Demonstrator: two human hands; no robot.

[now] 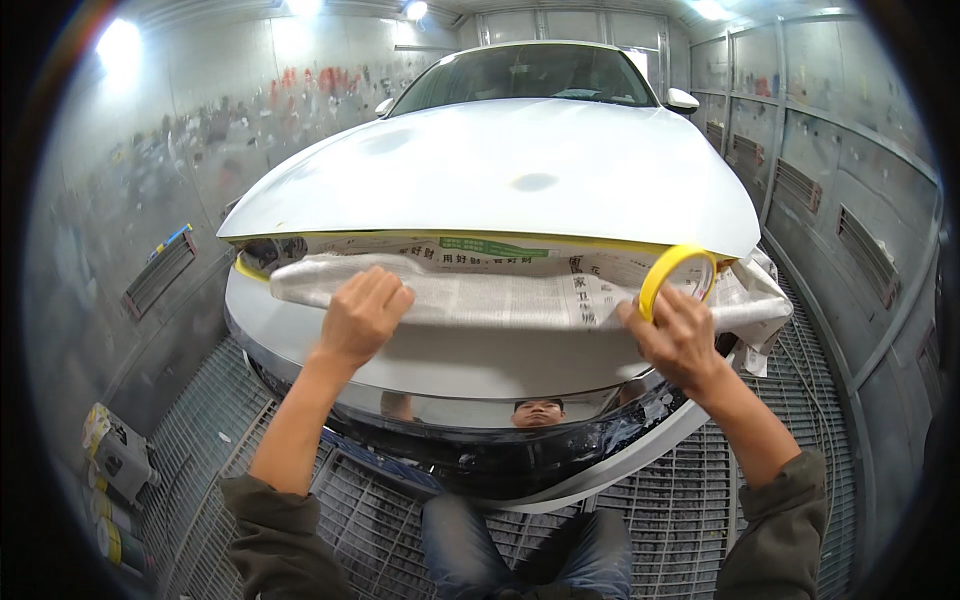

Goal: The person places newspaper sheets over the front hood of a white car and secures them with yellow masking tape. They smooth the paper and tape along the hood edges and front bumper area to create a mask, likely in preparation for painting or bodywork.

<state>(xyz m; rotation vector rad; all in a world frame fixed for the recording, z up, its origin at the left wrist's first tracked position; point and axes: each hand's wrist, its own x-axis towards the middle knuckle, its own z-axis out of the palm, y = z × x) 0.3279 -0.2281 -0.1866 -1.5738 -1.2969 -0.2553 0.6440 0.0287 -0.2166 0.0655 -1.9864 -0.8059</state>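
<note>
A strip of newspaper runs across the front of a white car, below the hood. Yellow masking tape lines its upper side along the hood's front edge. My left hand is closed at the lower left part of the sheet, fingers curled and pinching the paper. A roll of yellow masking tape hangs on the fingers of my right hand, which also touches the paper's lower edge at the right. Beyond that hand, loose newspaper sticks out past the car's corner.
The white front bumper sits below the paper, above glossy black trim. Metal floor grating surrounds the car. Several cans and a grey container stand at lower left. A hose lies along the right.
</note>
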